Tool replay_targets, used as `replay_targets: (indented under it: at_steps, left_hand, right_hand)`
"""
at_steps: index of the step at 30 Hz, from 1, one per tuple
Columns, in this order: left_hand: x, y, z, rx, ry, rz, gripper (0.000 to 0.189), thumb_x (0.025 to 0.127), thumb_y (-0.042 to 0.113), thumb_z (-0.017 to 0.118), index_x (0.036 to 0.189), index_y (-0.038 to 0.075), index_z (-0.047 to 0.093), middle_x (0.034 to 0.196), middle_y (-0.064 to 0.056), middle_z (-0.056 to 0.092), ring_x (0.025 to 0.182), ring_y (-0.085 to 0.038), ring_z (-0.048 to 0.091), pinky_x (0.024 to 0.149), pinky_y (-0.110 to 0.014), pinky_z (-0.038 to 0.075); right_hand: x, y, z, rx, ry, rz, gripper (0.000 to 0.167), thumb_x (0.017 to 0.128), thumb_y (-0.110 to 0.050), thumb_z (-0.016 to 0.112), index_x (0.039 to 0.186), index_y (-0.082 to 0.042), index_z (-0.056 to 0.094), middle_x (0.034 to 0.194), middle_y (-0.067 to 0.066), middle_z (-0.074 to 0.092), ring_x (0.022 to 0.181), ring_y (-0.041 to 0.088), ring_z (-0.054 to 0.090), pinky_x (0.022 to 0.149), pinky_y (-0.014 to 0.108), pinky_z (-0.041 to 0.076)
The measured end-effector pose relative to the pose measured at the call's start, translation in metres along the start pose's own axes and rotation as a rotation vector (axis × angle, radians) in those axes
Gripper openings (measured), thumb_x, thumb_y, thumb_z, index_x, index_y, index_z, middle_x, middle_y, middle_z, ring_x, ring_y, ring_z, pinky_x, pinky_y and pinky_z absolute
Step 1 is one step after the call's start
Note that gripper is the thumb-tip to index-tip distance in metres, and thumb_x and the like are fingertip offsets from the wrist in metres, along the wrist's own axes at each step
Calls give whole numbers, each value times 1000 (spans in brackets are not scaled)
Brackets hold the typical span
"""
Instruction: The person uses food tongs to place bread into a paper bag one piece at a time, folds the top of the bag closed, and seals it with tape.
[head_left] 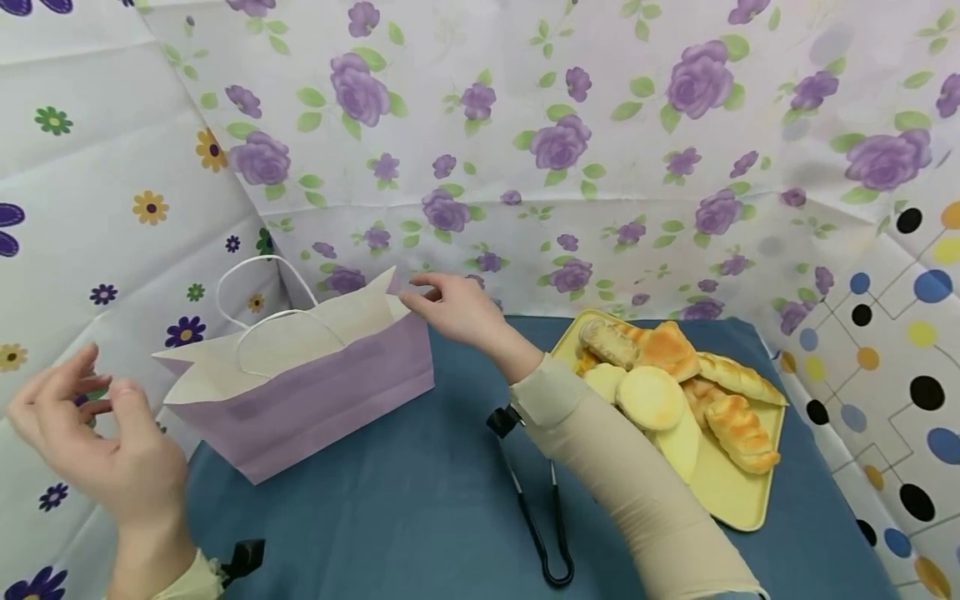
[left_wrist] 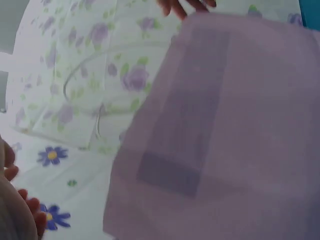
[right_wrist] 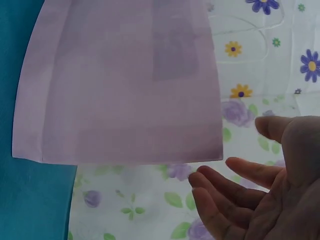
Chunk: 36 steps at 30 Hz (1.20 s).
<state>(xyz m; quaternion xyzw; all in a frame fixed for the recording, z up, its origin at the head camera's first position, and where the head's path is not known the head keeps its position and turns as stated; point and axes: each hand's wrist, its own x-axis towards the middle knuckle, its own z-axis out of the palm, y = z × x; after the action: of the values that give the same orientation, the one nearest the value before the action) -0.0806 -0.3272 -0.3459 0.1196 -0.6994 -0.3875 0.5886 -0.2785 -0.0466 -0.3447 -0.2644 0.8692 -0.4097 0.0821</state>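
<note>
**Lilac paper bag (head_left: 322,396) stood upright on the blue-covered table (head_left: 420,517)**

So the bag is parked on the left half of the table, towards the back, with its pale mouth spread pretty wide. Two white handles (head_left: 264,315) can be seen looping above it.

The left hand (head_left: 112,433) is held up off the bag's left end, fingers loosely bent and spaced out, nothing gripped. The right hand (head_left: 461,308) is held at the bag's top right corner, fingers parted, nothing gripped there either. Its fingertips are shown just beside that corner in the right wrist view; whether the paper is actually touched can't be told.

Right of the bag, some black-handled tongs (head_left: 534,533) are laid on the table, partly near the right cuff. Further right, a yellow tray (head_left: 738,512) is piled with bread pieces (head_left: 742,433), part of it covered by the right sleeve (head_left: 637,483). Everything is backed by a purple-flowered cloth (head_left: 480,158).
</note>
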Motion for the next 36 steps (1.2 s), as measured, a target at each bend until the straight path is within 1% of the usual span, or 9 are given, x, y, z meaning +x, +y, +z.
replay_targets:
  at_steps: [4, 7, 9, 15, 21, 25, 30, 33, 36]
  left_hand:
    - [15, -30, -5, 220, -201, -212, 57, 103, 15, 55, 159, 20, 50, 132, 19, 37, 114, 5, 39, 94, -20, 35]
    - [23, -44, -6, 325, -390, -376, 67, 101, 25, 62, 165, 23, 42, 147, 5, 39, 122, -6, 45, 89, -19, 39]
    - [27, -50, -9, 378, -523, -412, 67, 102, 31, 64, 164, 17, 43, 157, -10, 35, 129, -22, 51, 84, -23, 43]
    - [37, -56, -13, 436, -825, -263, 54, 107, 37, 60, 143, -4, 58, 155, -39, 34, 130, -62, 49, 91, -71, 47]
    - [50, -57, -12, 523, -1086, -186, 62, 112, 44, 49, 143, -8, 61, 150, -46, 43, 130, -65, 45, 98, -79, 41]
    - [62, -59, -12, 576, -1305, -199, 74, 114, 52, 39, 148, -12, 55, 148, -44, 48, 132, -65, 46, 97, -76, 46]
    - [71, -60, -10, 570, -1364, -246, 80, 114, 53, 34, 145, -18, 53, 146, -47, 47, 129, -65, 50, 93, -73, 51]
    - [75, -60, -7, 562, -1334, -268, 77, 114, 53, 34, 118, -14, 73, 110, -40, 64, 106, -52, 61, 77, -55, 55]
    - [77, -59, -6, 563, -1308, -279, 71, 113, 53, 35, 91, -3, 72, 85, -18, 56, 88, -37, 58, 65, -41, 46]
  right_hand:
    - [5, 0, 4, -13, 35, -22, 41, 110, -39, 60, 145, -18, 65, 130, 4, 72, 114, 20, 69, 91, 40, 59]
    - [7, 0, 7, -19, 31, -82, 25, 110, -28, 62, 131, -16, 70, 128, 2, 71, 119, 21, 66, 95, 38, 57]
    - [10, 0, 10, -47, 10, -123, 22, 111, -25, 61, 127, -17, 73, 130, 1, 71, 110, 20, 68, 90, 34, 56]
    - [15, -12, 14, -123, -123, -93, 32, 113, -26, 55, 136, -25, 76, 133, 0, 73, 52, 12, 40, 52, 28, 37]
    - [15, -22, 13, -174, -192, -29, 38, 113, -30, 53, 145, -18, 70, 141, 1, 70, 74, 6, 55, 69, 28, 45]
    - [12, -23, 13, -186, -199, -7, 37, 114, -28, 52, 139, -13, 74, 147, 3, 66, 59, 6, 44, 61, 27, 39]
    - [3, -19, 12, -215, -191, -42, 32, 113, -20, 54, 135, -10, 75, 132, 7, 75, 42, 9, 24, 50, 25, 29]
    - [-5, -15, 10, -212, -201, -52, 34, 112, -19, 55, 141, -12, 72, 99, 10, 79, 42, 9, 27, 52, 25, 33]
    - [-13, -12, 7, -200, -213, -54, 34, 110, -18, 56, 138, -13, 74, 72, 7, 69, 44, 10, 27, 53, 26, 34]
